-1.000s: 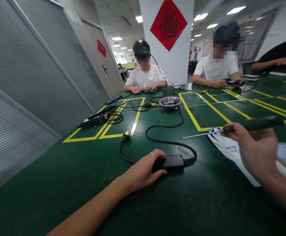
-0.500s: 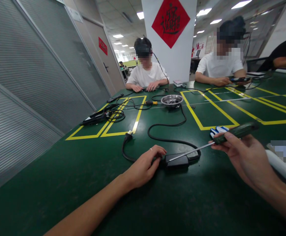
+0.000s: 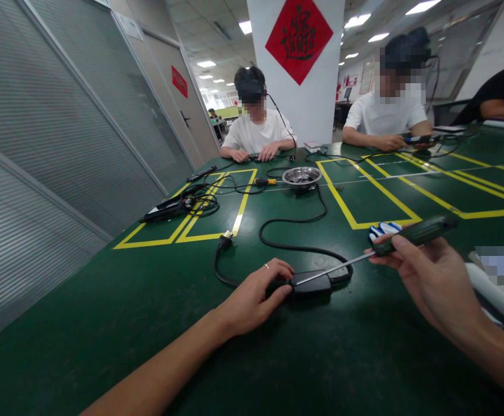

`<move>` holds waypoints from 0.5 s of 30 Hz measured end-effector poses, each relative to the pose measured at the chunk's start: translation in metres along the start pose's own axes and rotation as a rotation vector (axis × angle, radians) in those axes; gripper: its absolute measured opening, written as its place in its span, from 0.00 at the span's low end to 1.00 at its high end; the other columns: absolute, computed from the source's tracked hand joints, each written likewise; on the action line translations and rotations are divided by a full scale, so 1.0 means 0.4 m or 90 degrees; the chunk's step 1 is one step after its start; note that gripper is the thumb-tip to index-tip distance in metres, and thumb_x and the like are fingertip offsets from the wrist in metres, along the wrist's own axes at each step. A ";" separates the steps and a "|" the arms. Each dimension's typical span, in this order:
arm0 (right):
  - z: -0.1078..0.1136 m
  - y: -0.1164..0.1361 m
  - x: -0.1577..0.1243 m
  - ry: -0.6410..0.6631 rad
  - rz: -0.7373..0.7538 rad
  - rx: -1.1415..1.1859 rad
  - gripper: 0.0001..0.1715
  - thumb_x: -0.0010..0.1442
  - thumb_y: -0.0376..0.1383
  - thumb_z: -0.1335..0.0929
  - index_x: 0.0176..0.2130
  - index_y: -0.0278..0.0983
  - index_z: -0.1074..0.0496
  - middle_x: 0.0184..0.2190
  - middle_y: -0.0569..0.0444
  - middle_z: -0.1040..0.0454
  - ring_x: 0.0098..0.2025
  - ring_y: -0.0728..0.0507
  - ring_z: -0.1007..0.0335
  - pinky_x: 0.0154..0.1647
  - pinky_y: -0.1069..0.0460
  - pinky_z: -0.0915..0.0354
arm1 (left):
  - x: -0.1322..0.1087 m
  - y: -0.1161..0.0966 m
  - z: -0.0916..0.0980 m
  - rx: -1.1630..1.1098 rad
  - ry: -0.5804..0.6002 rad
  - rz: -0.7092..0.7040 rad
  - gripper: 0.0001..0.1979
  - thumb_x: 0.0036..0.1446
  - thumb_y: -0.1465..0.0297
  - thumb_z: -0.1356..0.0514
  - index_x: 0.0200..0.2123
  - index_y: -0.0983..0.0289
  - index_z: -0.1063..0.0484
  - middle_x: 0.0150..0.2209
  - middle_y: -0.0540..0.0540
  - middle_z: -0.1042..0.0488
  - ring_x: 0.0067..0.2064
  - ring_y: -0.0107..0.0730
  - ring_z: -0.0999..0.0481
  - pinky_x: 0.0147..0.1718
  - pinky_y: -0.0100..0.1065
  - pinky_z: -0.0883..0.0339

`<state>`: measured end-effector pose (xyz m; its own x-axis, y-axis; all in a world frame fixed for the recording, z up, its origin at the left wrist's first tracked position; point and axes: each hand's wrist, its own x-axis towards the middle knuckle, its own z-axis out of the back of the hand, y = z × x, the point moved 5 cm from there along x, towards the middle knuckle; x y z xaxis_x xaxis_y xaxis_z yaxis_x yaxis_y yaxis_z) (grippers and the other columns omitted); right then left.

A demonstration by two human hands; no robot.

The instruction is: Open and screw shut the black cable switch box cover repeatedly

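Note:
A black power adapter lies on the green table, its black cord looping back to a plug. My left hand, with a ring on one finger, grips the adapter's left end. My right hand is closed round the dark green handle of a long screwdriver. The screwdriver's thin metal shaft slants down to the left, and its tip rests on the adapter's top.
A steel bowl and a yellow-handled tool lie farther back, with a tangle of black cables at the left. White and blue gloves lie behind my right hand. Three other people sit at the far side. Yellow tape lines mark the table.
My right hand brought the screwdriver down and left, from held level above the table to its tip on the adapter. My left hand stayed on the adapter.

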<state>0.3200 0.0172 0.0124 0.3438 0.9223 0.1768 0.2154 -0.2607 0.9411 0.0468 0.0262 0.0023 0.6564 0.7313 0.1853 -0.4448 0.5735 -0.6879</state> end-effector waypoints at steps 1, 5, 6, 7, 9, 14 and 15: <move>-0.001 0.000 -0.001 0.005 -0.002 -0.001 0.14 0.53 0.38 0.28 0.40 0.39 0.30 0.37 0.52 0.24 0.38 0.44 0.24 0.38 0.46 0.25 | 0.000 0.000 0.000 0.002 0.000 -0.003 0.07 0.65 0.71 0.47 0.45 0.62 0.35 0.49 0.58 0.33 0.50 0.37 0.31 0.51 0.39 0.37; -0.002 -0.002 -0.001 0.008 -0.001 -0.018 0.15 0.53 0.39 0.28 0.41 0.38 0.30 0.37 0.51 0.23 0.38 0.43 0.24 0.37 0.45 0.25 | 0.003 0.004 -0.003 0.012 0.003 -0.014 0.07 0.63 0.72 0.44 0.45 0.62 0.34 0.49 0.57 0.32 0.50 0.36 0.31 0.50 0.38 0.36; -0.002 -0.002 -0.001 0.007 0.002 -0.019 0.15 0.53 0.38 0.28 0.41 0.38 0.30 0.37 0.51 0.23 0.38 0.43 0.24 0.37 0.45 0.25 | 0.004 0.006 -0.003 0.014 0.002 -0.015 0.06 0.63 0.72 0.44 0.44 0.62 0.33 0.49 0.57 0.32 0.50 0.36 0.31 0.50 0.38 0.36; -0.001 -0.002 -0.001 0.007 0.005 -0.017 0.15 0.53 0.38 0.28 0.42 0.38 0.31 0.37 0.51 0.23 0.38 0.43 0.25 0.37 0.46 0.25 | 0.004 0.007 -0.003 0.015 0.000 -0.015 0.06 0.63 0.72 0.44 0.43 0.62 0.33 0.49 0.57 0.32 0.49 0.36 0.31 0.49 0.38 0.36; -0.002 -0.001 -0.001 0.012 0.010 -0.008 0.15 0.54 0.38 0.29 0.42 0.38 0.31 0.37 0.51 0.24 0.37 0.44 0.25 0.36 0.46 0.25 | 0.005 0.009 -0.003 0.013 -0.008 -0.016 0.04 0.63 0.73 0.44 0.41 0.62 0.32 0.49 0.57 0.32 0.49 0.36 0.30 0.49 0.38 0.35; 0.003 0.004 0.004 0.005 0.004 0.019 0.12 0.54 0.38 0.29 0.40 0.38 0.29 0.36 0.51 0.24 0.37 0.44 0.25 0.35 0.47 0.26 | 0.004 0.002 -0.001 0.034 -0.019 -0.039 0.05 0.63 0.75 0.45 0.40 0.62 0.30 0.50 0.57 0.31 0.50 0.35 0.29 0.48 0.37 0.33; 0.005 0.007 0.008 -0.002 0.004 0.029 0.12 0.53 0.37 0.29 0.39 0.38 0.29 0.36 0.52 0.24 0.37 0.44 0.26 0.34 0.48 0.26 | 0.002 -0.002 0.000 0.059 -0.012 -0.054 0.06 0.64 0.75 0.46 0.41 0.62 0.30 0.51 0.57 0.31 0.50 0.35 0.29 0.48 0.37 0.33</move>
<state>0.3235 0.0188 0.0151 0.3487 0.9196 0.1810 0.2549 -0.2789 0.9259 0.0479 0.0263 0.0031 0.6824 0.6855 0.2538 -0.4432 0.6641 -0.6021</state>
